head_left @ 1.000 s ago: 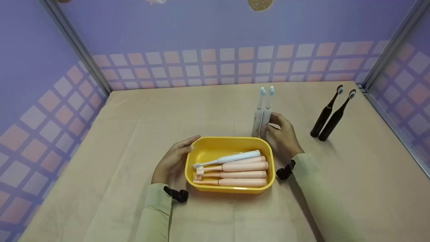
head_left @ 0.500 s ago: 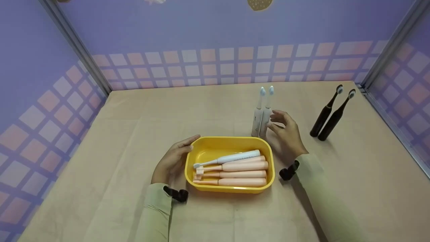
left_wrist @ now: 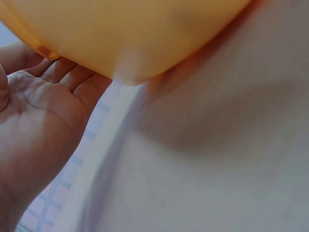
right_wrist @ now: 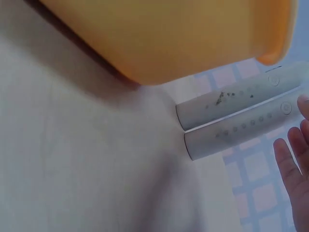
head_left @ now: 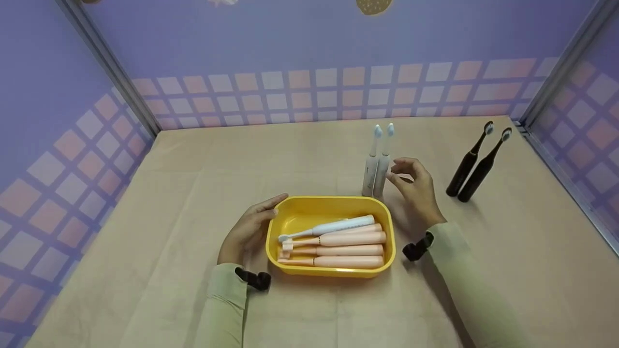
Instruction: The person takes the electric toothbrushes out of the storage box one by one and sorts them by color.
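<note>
My left hand (head_left: 244, 232) holds the left end of a yellow plastic bin (head_left: 324, 207), thumb at the rim and fingers along its outer side. Inside lie one white electric toothbrush (head_left: 343, 225) and several pink electric toothbrushes (head_left: 353, 239), heads to the left. Just behind the bin's right corner, two white electric toothbrushes (head_left: 382, 175) stand upright side by side, heads up. My right hand (head_left: 418, 193) is right beside the nearer one, thumb and fingers parted and nothing between them. In the right wrist view its fingertips (right_wrist: 282, 147) show apart from the handles.
Two black electric toothbrushes (head_left: 478, 178) stand upright to the right of my right hand. A beige cloth (head_left: 232, 164) covers the table. Tile-patterned purple walls (head_left: 285, 92) rise at the back and both sides.
My right hand has let go of the right-hand white toothbrush and drawn slightly to the right, its fingers opening. The left hand and bin have not moved.
</note>
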Demonstrator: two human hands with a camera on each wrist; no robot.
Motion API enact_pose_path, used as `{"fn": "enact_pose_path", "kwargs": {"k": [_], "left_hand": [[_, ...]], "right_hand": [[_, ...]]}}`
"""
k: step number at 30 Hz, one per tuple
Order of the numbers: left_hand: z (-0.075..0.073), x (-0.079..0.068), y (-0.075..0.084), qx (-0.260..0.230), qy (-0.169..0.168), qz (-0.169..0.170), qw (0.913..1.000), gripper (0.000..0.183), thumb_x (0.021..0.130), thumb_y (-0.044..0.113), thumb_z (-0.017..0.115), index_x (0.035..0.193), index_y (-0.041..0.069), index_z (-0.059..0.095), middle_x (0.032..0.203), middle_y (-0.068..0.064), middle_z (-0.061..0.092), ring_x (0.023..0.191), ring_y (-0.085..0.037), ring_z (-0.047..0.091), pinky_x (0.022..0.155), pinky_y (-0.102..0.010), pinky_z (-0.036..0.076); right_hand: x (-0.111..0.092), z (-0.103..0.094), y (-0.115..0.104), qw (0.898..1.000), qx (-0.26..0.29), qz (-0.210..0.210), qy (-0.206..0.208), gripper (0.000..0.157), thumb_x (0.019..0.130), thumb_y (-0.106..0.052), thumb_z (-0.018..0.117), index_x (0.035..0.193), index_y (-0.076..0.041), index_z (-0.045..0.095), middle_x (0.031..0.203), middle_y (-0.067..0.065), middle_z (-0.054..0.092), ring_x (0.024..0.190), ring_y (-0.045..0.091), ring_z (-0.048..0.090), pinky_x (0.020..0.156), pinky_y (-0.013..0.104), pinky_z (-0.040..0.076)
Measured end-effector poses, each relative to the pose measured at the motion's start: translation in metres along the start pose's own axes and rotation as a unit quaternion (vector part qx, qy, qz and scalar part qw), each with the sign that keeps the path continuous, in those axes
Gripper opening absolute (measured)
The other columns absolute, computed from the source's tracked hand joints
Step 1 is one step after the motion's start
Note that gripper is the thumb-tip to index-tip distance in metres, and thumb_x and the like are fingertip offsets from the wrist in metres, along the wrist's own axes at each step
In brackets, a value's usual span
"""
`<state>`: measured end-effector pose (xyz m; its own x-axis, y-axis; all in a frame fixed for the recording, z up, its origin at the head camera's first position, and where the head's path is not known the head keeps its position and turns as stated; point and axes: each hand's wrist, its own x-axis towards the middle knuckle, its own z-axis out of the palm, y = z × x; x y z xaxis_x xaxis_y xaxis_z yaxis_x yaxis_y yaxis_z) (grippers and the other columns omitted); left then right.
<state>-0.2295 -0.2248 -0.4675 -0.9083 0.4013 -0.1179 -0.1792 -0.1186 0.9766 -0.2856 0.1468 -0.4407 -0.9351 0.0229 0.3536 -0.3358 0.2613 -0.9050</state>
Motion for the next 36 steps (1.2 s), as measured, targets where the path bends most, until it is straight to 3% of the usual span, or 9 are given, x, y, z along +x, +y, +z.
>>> {"fn": "enact_pose_path", "kwargs": {"k": [4,8,14,20,25,30,36], "left_hand": [[0.000,0.000,0.000,0.002,0.002,0.002,1.0000,0.052,0.099,0.008,0.041,0.150,0.005,0.032,0.151,-0.016,0.038,0.135,-0.030,0.043,0.109,-0.036,0.041],[0.000,0.000,0.000,0.011,-0.003,0.008,0.9999,0.052,0.100,0.008,0.041,0.151,0.004,0.030,0.152,-0.017,0.037,0.135,-0.031,0.043,0.109,-0.036,0.041],[0.000,-0.002,0.000,-0.012,-0.006,0.003,0.9999,0.053,0.100,0.010,0.042,0.151,0.006,0.030,0.152,-0.015,0.036,0.133,-0.026,0.046,0.108,-0.035,0.042],[-0.001,-0.001,-0.001,-0.015,-0.010,0.003,0.9998,0.053,0.100,0.010,0.042,0.151,0.007,0.030,0.152,-0.016,0.037,0.134,-0.028,0.045,0.108,-0.036,0.042],[-0.001,0.000,-0.001,-0.013,-0.014,0.005,0.9998,0.054,0.101,0.010,0.043,0.152,0.005,0.027,0.153,-0.016,0.034,0.136,-0.027,0.043,0.110,-0.036,0.040],[-0.001,0.000,-0.001,-0.009,-0.007,0.007,0.9999,0.053,0.100,0.009,0.042,0.151,0.003,0.028,0.153,-0.018,0.035,0.134,-0.027,0.045,0.109,-0.034,0.041],[0.001,0.000,0.000,-0.013,-0.001,0.003,0.9999,0.052,0.100,0.008,0.041,0.151,0.004,0.030,0.153,-0.018,0.034,0.135,-0.031,0.042,0.109,-0.035,0.042]], "right_hand": [[-0.008,0.000,-0.025,1.000,-0.010,-0.013,0.003,0.034,0.088,-0.001,0.066,0.118,0.010,0.055,0.103,0.017,0.061,0.097,0.014,0.061,0.085,0.012,0.050],[-0.005,0.000,-0.012,0.999,0.001,-0.033,0.010,0.033,0.087,-0.003,0.067,0.117,0.007,0.058,0.103,0.018,0.062,0.092,0.003,0.059,0.085,0.013,0.051],[-0.001,0.000,-0.004,0.997,0.020,-0.078,0.007,0.032,0.086,-0.007,0.070,0.115,0.002,0.063,0.099,0.015,0.065,0.088,0.004,0.062,0.081,0.019,0.055],[-0.003,-0.003,-0.016,0.994,0.026,-0.103,-0.039,0.033,0.086,-0.006,0.069,0.117,0.006,0.062,0.102,0.016,0.065,0.088,0.004,0.063,0.081,0.016,0.054],[-0.005,-0.005,-0.030,0.987,0.001,-0.110,-0.116,0.033,0.087,-0.008,0.068,0.118,0.004,0.064,0.102,0.013,0.066,0.092,0.004,0.062,0.082,0.016,0.054],[-0.007,-0.006,-0.042,0.965,-0.023,-0.125,-0.230,0.031,0.087,-0.009,0.068,0.116,0.001,0.066,0.100,0.014,0.069,0.091,0.006,0.063,0.081,0.019,0.055],[-0.009,-0.005,-0.056,0.920,-0.077,-0.126,-0.363,0.031,0.088,-0.015,0.069,0.117,-0.005,0.067,0.106,0.014,0.070,0.095,0.015,0.066,0.085,0.032,0.057]]}}
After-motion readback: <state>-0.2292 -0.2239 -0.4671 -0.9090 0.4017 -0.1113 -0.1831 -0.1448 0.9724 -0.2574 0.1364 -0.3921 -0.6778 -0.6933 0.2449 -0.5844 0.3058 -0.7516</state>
